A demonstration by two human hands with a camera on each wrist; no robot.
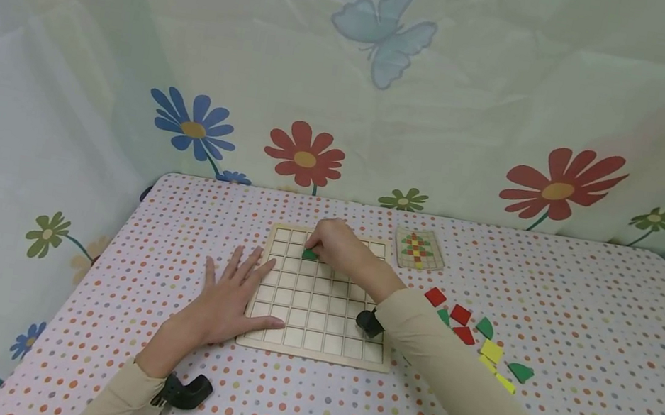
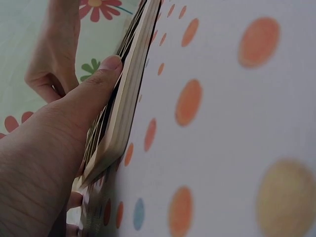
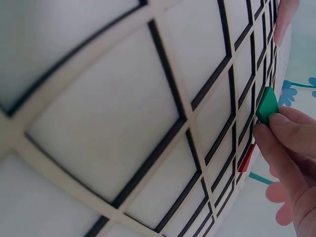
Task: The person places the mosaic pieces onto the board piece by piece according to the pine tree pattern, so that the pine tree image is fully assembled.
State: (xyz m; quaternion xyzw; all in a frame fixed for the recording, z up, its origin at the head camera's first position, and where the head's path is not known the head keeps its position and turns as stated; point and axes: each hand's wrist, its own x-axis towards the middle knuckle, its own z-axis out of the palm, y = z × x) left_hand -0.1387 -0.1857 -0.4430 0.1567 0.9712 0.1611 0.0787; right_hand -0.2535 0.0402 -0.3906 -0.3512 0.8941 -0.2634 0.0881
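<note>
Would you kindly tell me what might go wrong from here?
The green piece pinched in the right hand could slip or land crooked on the board. That hand might nudge the red piece nearby. The right sleeve might brush the loose pieces beside it.

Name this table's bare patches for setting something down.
Free: the table right of the pattern card and scattered pieces; also between the sleeves, nearer than the grid board. Crowded: among the pieces; the board's left edge, under the left hand; its far side, where the right hand pinches a green piece.
</note>
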